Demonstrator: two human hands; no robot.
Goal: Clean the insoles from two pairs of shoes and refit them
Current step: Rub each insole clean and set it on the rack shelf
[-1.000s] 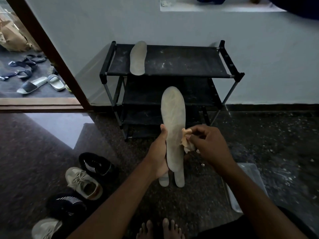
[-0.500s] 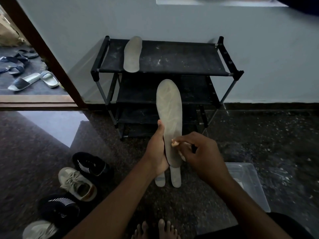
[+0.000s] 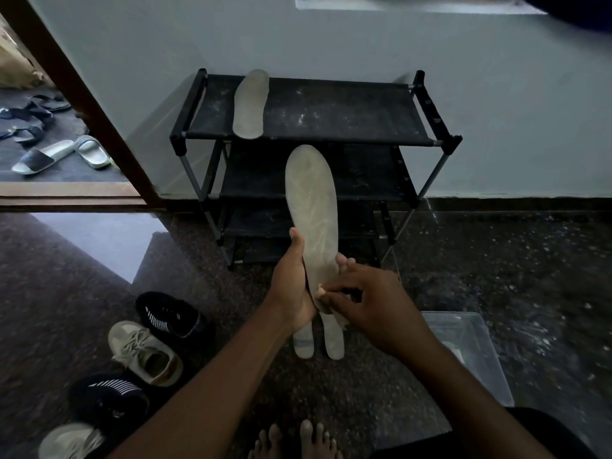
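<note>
head view: left hand (image 3: 291,286) grips upright insole (image 3: 313,213); right hand (image 3: 371,306) pinches cloth (image 3: 320,290) against it

dim rm: pale wall (image 3: 331,38), dark speckled floor (image 3: 513,276), blk rack (image 3: 347,114)

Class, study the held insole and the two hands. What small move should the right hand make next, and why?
Probably wipe the cloth upward toward the toe end. The left hand grips the insole near its heel, the right hand presses the cloth low on it, and the streaky upper part lies above the cloth.
</note>
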